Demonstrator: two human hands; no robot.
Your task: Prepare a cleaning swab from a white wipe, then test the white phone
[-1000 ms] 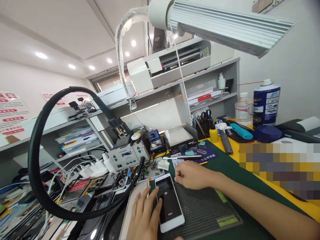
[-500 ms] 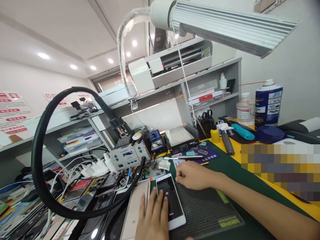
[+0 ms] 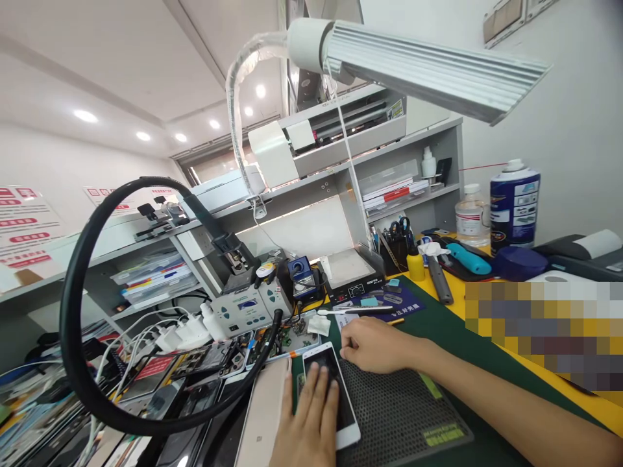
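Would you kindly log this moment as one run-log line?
left hand: flat on white phone | right hand: at phone's top corner | phone: on black mesh mat

The desk point(image 3: 588, 399) has a yellow top with a dark green mat point(image 3: 452, 344) over its middle. On the mat lies a black perforated pad point(image 3: 399, 408), which carries a white phone point(image 3: 331, 395). A gold phone point(image 3: 263, 421) lies just left of the pad. Further back sit a soldering station point(image 3: 243, 308) and a heating plate point(image 3: 350, 272). At the right rear stand a spray can point(image 3: 513, 204) and a clear bottle point(image 3: 471, 217).
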